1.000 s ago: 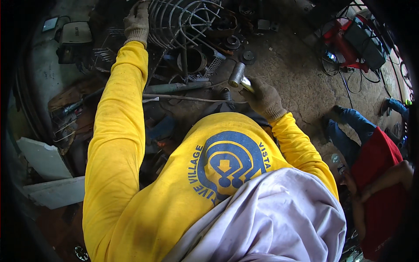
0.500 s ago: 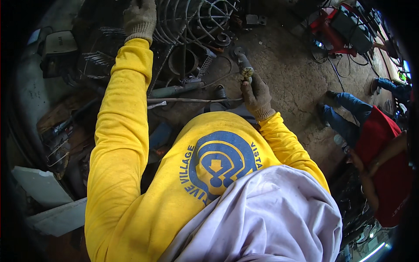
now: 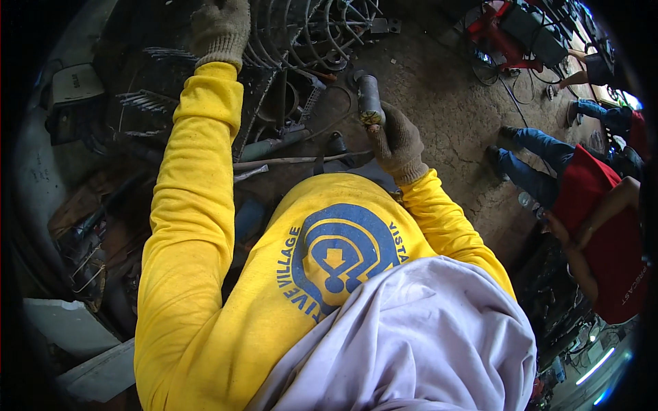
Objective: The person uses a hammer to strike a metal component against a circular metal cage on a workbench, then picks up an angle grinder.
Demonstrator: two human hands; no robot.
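My right hand (image 3: 399,142), in a knitted work glove, is closed around a hammer (image 3: 371,101) with a thick, grey cylindrical head and a worn end. Its handle is mostly hidden in the glove. My left hand (image 3: 222,33), gloved the same way, reaches out to the top edge of the view beside a metal frame of curved bars (image 3: 295,34). Its fingers look curled, though they are partly cut off there, and what they hold cannot be made out.
Several metal rods (image 3: 145,101) lie left of my left arm. A grey pipe (image 3: 274,144) and a long thin bar (image 3: 295,161) lie before me. A red-and-grey machine (image 3: 510,38) with cables stands far right. People are at the right, one in a red shirt (image 3: 603,240).
My right hand and the hammer have moved slightly left, and the hammer has turned a little. My left hand stays by the curved bars. The view has shifted slightly.
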